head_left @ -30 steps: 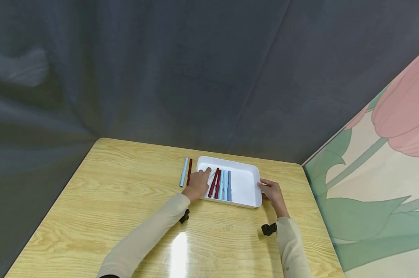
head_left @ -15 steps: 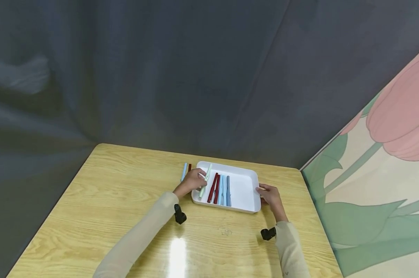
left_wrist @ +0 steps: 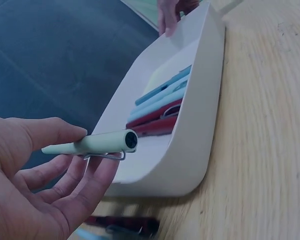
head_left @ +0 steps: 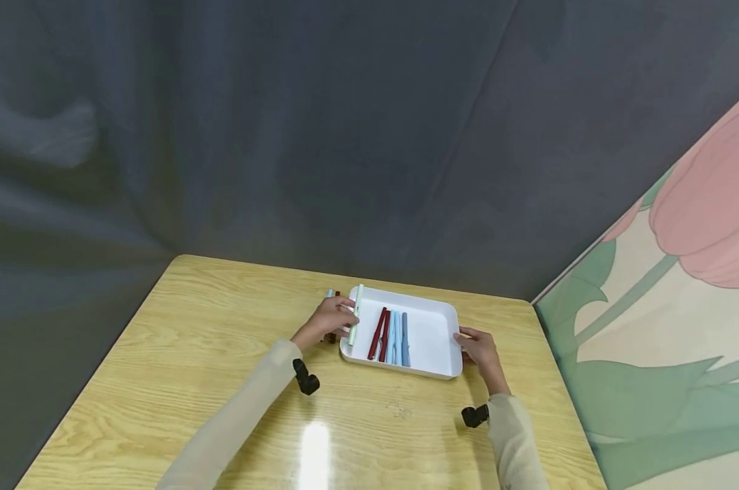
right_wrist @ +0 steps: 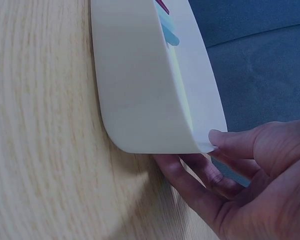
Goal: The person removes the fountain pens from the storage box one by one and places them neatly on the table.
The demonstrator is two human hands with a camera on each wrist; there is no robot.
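Note:
My left hand [head_left: 328, 320] pinches a light green pen [left_wrist: 102, 142] between thumb and fingers, over the left end of the white tray [head_left: 432, 333]. The pen's wire clip faces down toward the fingers in the left wrist view. Inside the tray lie two dark red pens [head_left: 380, 335], two light blue pens [head_left: 395, 338] and a grey-blue pen [head_left: 405, 339], side by side. At the tray's right wall, my right hand [right_wrist: 259, 172] holds the rim, thumb on the inner side and fingers outside beneath.
Left of the tray, a dark red pen [left_wrist: 125, 223] and a light blue pen [left_wrist: 88, 234] lie on the wooden table [head_left: 235, 306], mostly hidden by the left hand in the head view. A dark curtain [head_left: 320, 136] hangs behind; a flower-printed panel [head_left: 663, 354] stands at right.
My left hand has lifted the light green pen from beside the red pens and moved it left to the tray's left wall. The right hand keeps its hold on the rim.

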